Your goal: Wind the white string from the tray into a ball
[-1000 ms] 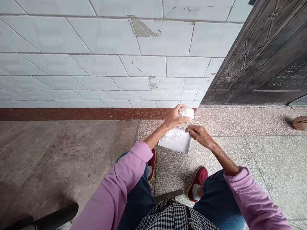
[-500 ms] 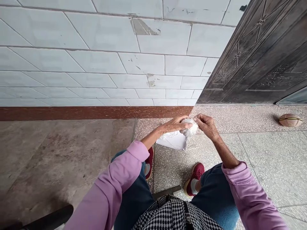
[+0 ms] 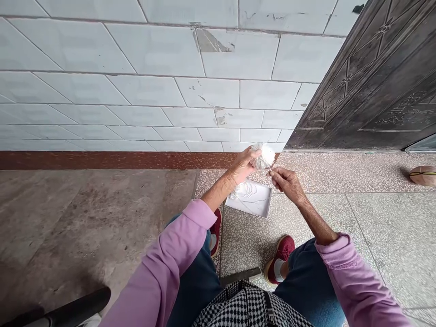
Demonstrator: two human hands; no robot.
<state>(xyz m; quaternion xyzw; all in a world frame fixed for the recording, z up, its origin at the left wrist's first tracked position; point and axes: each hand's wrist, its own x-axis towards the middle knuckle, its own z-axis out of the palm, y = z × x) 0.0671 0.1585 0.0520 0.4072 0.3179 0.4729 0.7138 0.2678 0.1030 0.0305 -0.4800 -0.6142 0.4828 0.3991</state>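
So there's one yarn ball [image 3: 267, 156] up in the air, one shallow white tray [image 3: 262, 208] on the floor under it, and two hands on the job. Two red shoes too, the left shoe [image 3: 215, 234] and the right shoe [image 3: 283, 249], planted apart on the near side of the tray.

Left hand [image 3: 244, 164] has its fingers curled round one side of the ball, thumb across the front. Right hand [image 3: 285, 181] has thumb and fingertips pinched narrow on a strand [image 3: 270, 169] just below it.

Around them: a tiled wall [image 3: 136, 91] straight ahead, one dark door [image 3: 381, 81] off to the right, and one tan ball [image 3: 423, 175] with a yellow-and-dark stripe sitting well apart on the floor. A dark bar [image 3: 81, 305] pokes in at bottom left, and checked cloth [image 3: 245, 305] covers the lap. The left wrist hides a bit of the tray's far left corner from me.

The yarn ball is white, roundish, kinda fuzzy, brightest on its right half. Loose white loops [image 3: 245, 189] are bunched at the tray's left end, with thin threads trailing across the bottom.
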